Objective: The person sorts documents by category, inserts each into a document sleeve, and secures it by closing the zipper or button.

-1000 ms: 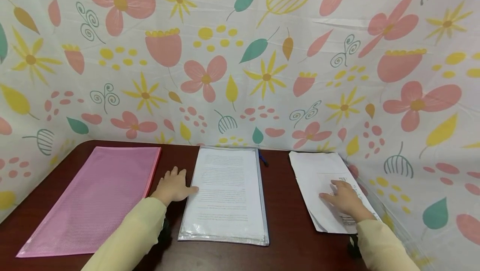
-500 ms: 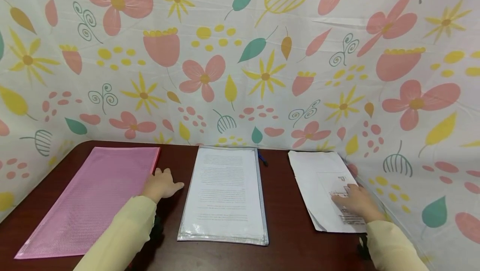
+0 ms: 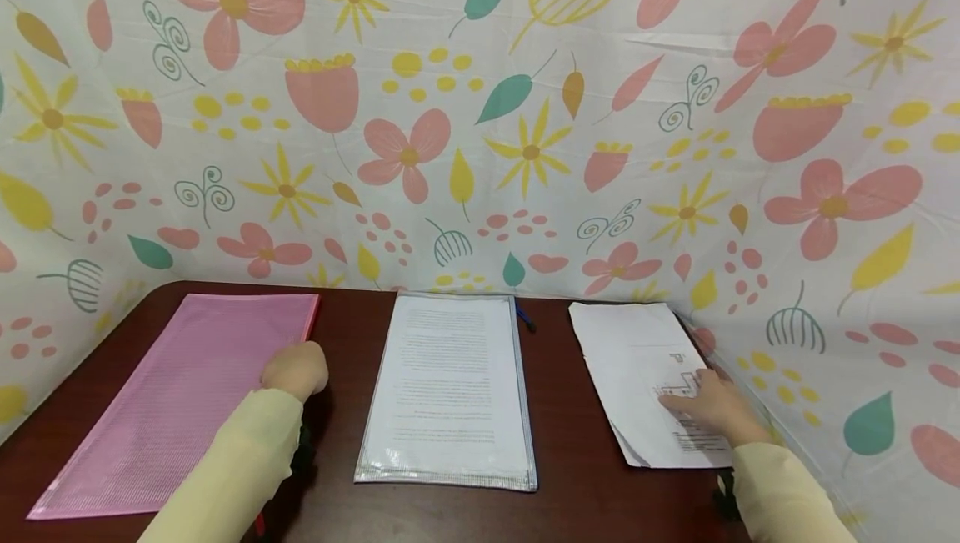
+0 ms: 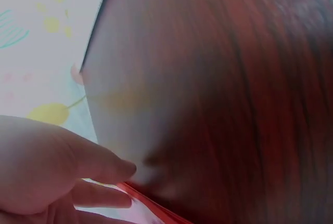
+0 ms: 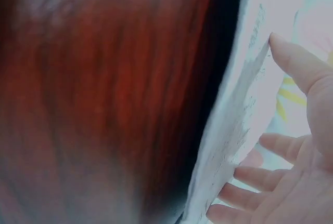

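Observation:
My left hand [image 3: 296, 369] is at the right edge of a pink mesh folder [image 3: 187, 384], which lies on the table. In the left wrist view the thumb and extended fingers [image 4: 104, 198] are apart, right at the folder's red edge strip [image 4: 156, 208]. My right hand [image 3: 712, 405] is at the right side of white printed sheets [image 3: 622, 368], its thumb reaching over the print. Seen from the right wrist, the fingers [image 5: 242, 195] are spread and extended along the sheets' edge. Between the hands lies a clear zip folder [image 3: 446, 393] with printed pages.
The dark brown table [image 3: 450, 518] carries all of these. A blue pen-like thing [image 3: 527, 318] lies beside the clear folder's upper right corner. Flower-printed white cloth [image 3: 480, 109] hangs behind the table and along its sides.
My left hand has moved left from the clear folder to the pink folder's edge and turned fingers down. The right hand has shifted right to the sheets' outer edge; the sheets have slid slightly left.

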`<state>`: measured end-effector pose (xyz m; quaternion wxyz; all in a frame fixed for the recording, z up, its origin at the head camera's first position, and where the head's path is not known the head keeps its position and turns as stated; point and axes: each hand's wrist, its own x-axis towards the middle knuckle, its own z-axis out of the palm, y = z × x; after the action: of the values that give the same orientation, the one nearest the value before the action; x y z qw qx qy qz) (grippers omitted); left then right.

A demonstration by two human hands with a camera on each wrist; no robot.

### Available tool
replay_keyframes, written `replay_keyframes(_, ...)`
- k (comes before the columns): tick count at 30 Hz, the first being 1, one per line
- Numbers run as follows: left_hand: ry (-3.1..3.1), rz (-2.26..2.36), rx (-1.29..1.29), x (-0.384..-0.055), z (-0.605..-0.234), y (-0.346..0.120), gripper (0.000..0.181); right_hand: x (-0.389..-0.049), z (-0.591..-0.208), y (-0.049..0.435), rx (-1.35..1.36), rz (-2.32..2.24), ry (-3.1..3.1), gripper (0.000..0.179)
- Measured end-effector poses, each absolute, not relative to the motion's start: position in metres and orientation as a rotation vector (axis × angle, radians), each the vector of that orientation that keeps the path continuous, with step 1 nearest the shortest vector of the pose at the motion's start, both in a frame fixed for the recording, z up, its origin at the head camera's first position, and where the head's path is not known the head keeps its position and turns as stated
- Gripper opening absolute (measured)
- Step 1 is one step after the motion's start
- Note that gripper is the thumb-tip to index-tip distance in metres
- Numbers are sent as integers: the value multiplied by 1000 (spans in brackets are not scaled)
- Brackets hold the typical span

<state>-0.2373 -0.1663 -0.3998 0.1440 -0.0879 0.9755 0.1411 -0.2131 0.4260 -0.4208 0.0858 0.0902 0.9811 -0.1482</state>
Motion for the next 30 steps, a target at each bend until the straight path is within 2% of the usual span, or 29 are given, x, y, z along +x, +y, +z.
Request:
replay_keyframes(2, 2820, 429, -263, -237, -401, -168, 12, -213, -420, 426, 278, -493, 2932, 112)
replay_keyframes(10, 2874, 488, -263, -237, -400, -175, 14, -211, -419, 432, 393, -661, 2950, 114)
replay_keyframes(12, 2883, 502, -261, -236, -398, -177, 16, -210, -418, 433, 418, -712, 2958, 101)
replay_keyframes(17, 2934, 519, -250, -235, -397, -180, 22, -207, -418, 438, 504, -840, 2935, 52)
replay_keyframes(19, 2958, 508, -253, -235, -399, -182, 23, -206, -419, 440, 520, -865, 2934, 42)
replay_keyframes(30, 3009, 535, -221, -238, -403, -183, 20, -194, -420, 442, 609, -1066, 2981, 50)
